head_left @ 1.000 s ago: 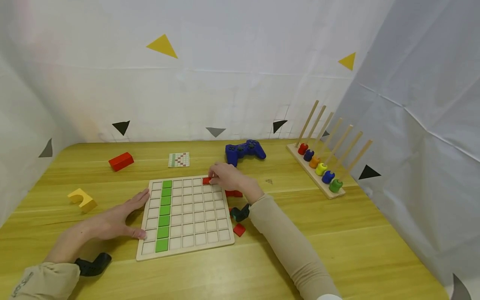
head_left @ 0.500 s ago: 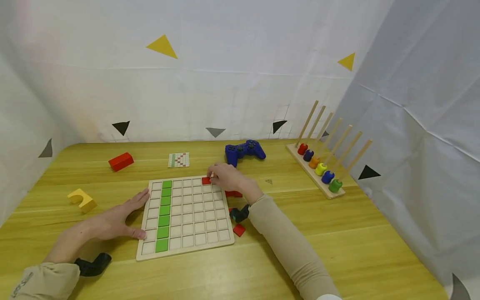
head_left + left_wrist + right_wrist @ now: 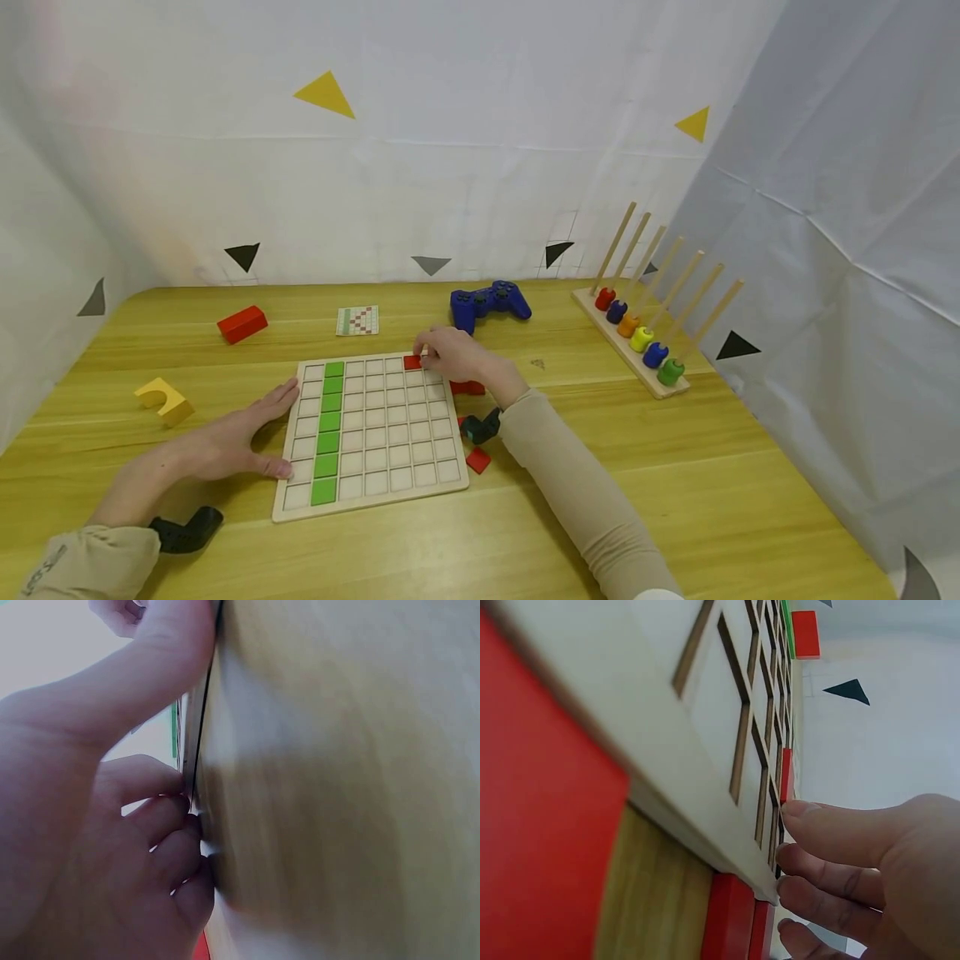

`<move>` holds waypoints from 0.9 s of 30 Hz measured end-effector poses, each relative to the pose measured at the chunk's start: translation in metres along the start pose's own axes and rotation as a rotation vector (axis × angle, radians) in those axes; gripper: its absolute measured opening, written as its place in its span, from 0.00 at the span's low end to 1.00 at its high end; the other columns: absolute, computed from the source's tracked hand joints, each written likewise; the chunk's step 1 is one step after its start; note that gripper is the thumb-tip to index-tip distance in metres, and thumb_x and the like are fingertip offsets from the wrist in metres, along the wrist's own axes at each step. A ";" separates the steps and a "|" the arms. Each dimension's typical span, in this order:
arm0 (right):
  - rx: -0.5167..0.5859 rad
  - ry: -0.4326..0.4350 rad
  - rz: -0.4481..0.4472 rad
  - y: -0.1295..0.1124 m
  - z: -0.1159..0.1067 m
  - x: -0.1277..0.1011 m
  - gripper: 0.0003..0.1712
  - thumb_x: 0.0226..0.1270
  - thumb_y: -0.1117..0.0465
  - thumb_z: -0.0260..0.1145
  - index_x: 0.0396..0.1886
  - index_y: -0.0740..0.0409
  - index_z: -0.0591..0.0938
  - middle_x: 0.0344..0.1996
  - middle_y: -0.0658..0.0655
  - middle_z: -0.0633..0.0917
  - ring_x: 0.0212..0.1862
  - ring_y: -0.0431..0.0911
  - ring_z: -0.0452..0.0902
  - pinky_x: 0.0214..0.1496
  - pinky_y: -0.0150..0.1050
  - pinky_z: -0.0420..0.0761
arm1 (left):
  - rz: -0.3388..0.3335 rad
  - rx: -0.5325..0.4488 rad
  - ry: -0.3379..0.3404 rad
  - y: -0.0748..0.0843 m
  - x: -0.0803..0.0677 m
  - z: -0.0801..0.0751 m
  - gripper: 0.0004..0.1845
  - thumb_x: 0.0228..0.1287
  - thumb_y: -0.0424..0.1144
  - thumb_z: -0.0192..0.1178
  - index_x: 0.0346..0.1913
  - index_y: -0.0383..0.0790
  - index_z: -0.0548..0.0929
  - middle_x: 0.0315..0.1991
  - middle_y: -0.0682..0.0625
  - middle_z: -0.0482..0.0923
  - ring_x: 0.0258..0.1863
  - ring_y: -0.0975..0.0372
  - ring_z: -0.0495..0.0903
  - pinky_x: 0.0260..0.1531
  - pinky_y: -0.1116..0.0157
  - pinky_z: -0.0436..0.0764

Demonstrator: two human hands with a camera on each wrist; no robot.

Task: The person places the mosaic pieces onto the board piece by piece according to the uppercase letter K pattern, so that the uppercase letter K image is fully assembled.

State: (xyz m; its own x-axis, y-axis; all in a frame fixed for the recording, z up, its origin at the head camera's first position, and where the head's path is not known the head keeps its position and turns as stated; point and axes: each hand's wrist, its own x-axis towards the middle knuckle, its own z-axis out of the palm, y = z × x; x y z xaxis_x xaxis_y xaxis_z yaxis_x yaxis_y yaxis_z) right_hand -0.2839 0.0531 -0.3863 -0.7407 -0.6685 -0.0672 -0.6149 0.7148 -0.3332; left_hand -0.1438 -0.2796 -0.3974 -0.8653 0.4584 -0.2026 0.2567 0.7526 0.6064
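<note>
A wooden grid board (image 3: 371, 510) lies on the table, with a column of green tiles (image 3: 327, 442) on its left side. My left hand (image 3: 232, 437) lies along the board's left edge, thumb and fingers spread against it. In the top row, towards the right, sits a red tile (image 3: 412, 362). My right hand (image 3: 453, 354) is at that tile; in the right wrist view the thumb tip touches the tile's end (image 3: 787, 774), while the other fingers lie loosely bent by the board's edge, apart from the tile.
Loose red tiles (image 3: 477, 459) lie along the board's right side, partly hidden by the right arm. Behind the board are a patterned card (image 3: 357, 320) and a blue game controller (image 3: 491, 302). A red block (image 3: 242, 324) and yellow arch (image 3: 167, 402) lie left; a peg stand (image 3: 637, 354) is right.
The red tile and the right fingertips have shifted very slightly left since a second ago. The left hand and board stay as they were.
</note>
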 end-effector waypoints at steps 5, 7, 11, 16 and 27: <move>-0.008 -0.015 0.005 -0.001 -0.001 0.000 0.13 0.76 0.57 0.61 0.56 0.51 0.81 0.41 0.53 0.79 0.42 0.45 0.75 0.48 0.40 0.76 | 0.001 -0.002 0.001 -0.001 0.000 0.000 0.63 0.52 0.61 0.71 0.80 0.35 0.47 0.80 0.32 0.36 0.75 0.30 0.42 0.67 0.30 0.49; -0.015 -0.017 0.003 -0.002 -0.001 0.000 0.14 0.75 0.57 0.62 0.56 0.51 0.81 0.41 0.52 0.79 0.41 0.45 0.75 0.48 0.40 0.75 | 0.000 -0.005 0.001 -0.001 0.000 0.000 0.62 0.52 0.60 0.71 0.80 0.35 0.47 0.80 0.33 0.36 0.75 0.30 0.42 0.67 0.30 0.48; -0.022 -0.014 -0.010 -0.001 -0.001 -0.001 0.14 0.75 0.56 0.62 0.56 0.51 0.81 0.40 0.52 0.79 0.41 0.44 0.74 0.46 0.39 0.75 | -0.005 -0.008 -0.003 -0.001 0.001 0.000 0.62 0.52 0.60 0.71 0.80 0.35 0.47 0.80 0.33 0.36 0.75 0.30 0.41 0.68 0.30 0.48; 0.029 0.006 -0.024 0.003 -0.008 -0.005 0.14 0.73 0.57 0.65 0.55 0.53 0.82 0.39 0.52 0.81 0.39 0.44 0.75 0.45 0.38 0.76 | -0.007 0.001 -0.004 0.001 0.001 0.000 0.62 0.52 0.61 0.71 0.80 0.36 0.46 0.80 0.34 0.36 0.75 0.31 0.42 0.67 0.29 0.49; 0.080 0.010 -0.006 0.025 -0.028 -0.021 0.15 0.72 0.62 0.66 0.55 0.61 0.82 0.41 0.57 0.84 0.41 0.47 0.78 0.50 0.41 0.80 | -0.014 -0.004 -0.004 -0.003 0.001 0.001 0.62 0.53 0.61 0.71 0.80 0.36 0.46 0.80 0.33 0.36 0.75 0.30 0.42 0.68 0.30 0.48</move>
State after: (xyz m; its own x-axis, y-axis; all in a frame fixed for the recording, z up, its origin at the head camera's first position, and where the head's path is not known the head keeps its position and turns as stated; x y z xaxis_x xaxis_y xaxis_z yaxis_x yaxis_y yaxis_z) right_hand -0.2919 0.0909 -0.3667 -0.7402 -0.6700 -0.0555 -0.5959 0.6921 -0.4074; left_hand -0.1450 -0.2809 -0.3997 -0.8672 0.4498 -0.2137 0.2431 0.7569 0.6066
